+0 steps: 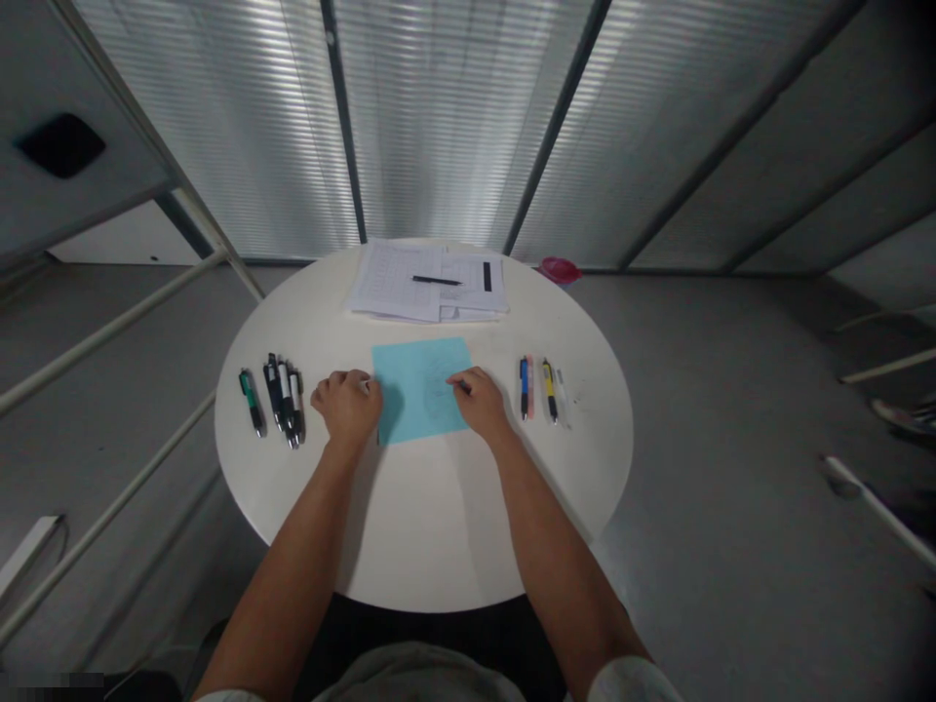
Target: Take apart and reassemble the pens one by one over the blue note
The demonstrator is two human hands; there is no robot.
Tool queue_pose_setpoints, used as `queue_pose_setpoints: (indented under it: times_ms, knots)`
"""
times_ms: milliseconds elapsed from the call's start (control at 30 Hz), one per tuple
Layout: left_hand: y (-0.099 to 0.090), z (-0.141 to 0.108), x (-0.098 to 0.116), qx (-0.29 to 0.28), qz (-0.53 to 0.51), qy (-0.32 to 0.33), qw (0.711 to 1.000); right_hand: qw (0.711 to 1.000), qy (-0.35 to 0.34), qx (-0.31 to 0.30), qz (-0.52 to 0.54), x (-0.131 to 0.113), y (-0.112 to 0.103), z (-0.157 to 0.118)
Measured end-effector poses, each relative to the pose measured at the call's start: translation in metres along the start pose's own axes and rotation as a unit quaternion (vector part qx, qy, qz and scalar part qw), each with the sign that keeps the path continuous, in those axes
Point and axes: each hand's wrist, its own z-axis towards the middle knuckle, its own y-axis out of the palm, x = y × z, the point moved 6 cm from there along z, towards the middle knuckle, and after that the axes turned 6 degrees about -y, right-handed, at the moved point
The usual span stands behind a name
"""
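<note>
A pale railing (109,331) stands left of the round white desk (431,526), ribbed panels (453,127) beyond. Your left grip (349,408) curls at the left edge of the blue sheet (416,390); whether it holds anything, I cannot tell. Your right grip (481,400) pinches a dark pen (462,386) over the sheet's right side, covering some edge. Around them lie a green pen (251,402), black-and-white pens (285,380), papers (395,278), then coloured pens (549,390).

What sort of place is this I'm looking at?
Probably a plain workroom or office corner: a round white table holds pens and printed papers, with ribbed panels beyond it.
</note>
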Motion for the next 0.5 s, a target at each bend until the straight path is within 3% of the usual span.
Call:
queue_pose_setpoints:
  times_ms: [133,300,500]
  knots:
    - [-0.012,0.001,-0.002,0.058,-0.003,-0.018,0.998,1.000,0.004,-0.006,-0.007,0.000,0.000,0.000]
    - [-0.011,0.003,-0.007,0.032,0.010,-0.048,0.998,1.000,0.003,-0.013,-0.021,0.000,0.001,0.001]
    - [-0.010,0.003,-0.007,0.063,-0.008,-0.033,0.997,0.999,-0.008,-0.023,-0.028,0.000,0.003,0.002]
